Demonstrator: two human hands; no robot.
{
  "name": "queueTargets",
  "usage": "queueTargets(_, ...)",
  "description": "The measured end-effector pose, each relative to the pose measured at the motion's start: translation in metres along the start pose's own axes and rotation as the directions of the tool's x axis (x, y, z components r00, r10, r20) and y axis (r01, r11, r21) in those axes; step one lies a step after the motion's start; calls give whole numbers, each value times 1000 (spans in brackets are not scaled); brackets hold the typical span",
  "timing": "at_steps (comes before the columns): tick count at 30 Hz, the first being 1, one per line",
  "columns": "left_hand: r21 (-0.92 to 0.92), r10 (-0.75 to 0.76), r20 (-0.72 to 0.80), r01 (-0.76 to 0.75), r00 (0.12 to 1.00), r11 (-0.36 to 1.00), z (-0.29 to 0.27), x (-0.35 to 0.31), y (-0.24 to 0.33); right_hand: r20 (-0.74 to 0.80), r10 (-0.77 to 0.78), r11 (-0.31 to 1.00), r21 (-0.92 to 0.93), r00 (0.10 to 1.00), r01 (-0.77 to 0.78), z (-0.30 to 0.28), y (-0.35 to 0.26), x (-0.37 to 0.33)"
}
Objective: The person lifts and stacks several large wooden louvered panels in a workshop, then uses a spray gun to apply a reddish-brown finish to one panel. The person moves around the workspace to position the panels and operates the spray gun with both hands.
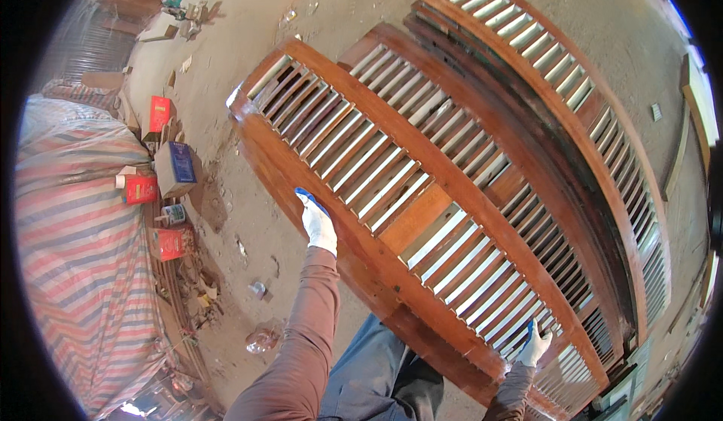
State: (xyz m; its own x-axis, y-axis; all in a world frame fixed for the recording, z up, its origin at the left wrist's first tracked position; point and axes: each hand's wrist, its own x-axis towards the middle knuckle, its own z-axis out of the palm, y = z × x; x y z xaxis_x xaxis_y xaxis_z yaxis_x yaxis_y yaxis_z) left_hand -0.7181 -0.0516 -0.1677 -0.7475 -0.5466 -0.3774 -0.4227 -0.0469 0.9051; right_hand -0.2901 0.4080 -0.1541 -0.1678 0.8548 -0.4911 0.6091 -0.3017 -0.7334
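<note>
Panel slats [449, 254] fitted, remaining work unclear; left hand [318, 226] at near rail [360, 249], right hand [534, 346] at slats, both grips unclear

Right hand [535, 347], grip unclear, middle panel [506, 185] partly hidden

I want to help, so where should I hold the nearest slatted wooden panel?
Probably hold the panel by its long near rail, coming from the picture's lower left: that rail looks broad and unbroken, while the slats are slim.

Long reddish-brown slatted wooden panel [415, 218], solid mid-section, set diagonally, near end rightward
</note>
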Motion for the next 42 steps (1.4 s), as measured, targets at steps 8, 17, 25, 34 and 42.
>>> queueTargets(8, 105, 86, -43, -81, 995, 991, 7, 3, 25, 36, -44, 996, 86, 998, 40, 1, 2, 8)
queueTargets(17, 374, 179, 26, -176, 983, 910, 27, -17, 70, 137, -154, 949, 297, 978, 108, -6, 49, 47)
queueTargets(25, 684, 126, 222, -247, 967, 686, 15, 14, 57, 82, 32, 999, 33, 996, -35, -14, 53, 51)
queueTargets(34, 713, -100, 312, -164, 945, 681, 37, -21, 79, 139, -33, 999, -37, 990, 39, -26, 41, 94)
queueTargets(42, 593, 119, 790, -799, 601, 97, 11, -31, 142, 75, -253, 950, 207, 964, 234, -32, 77, 154)
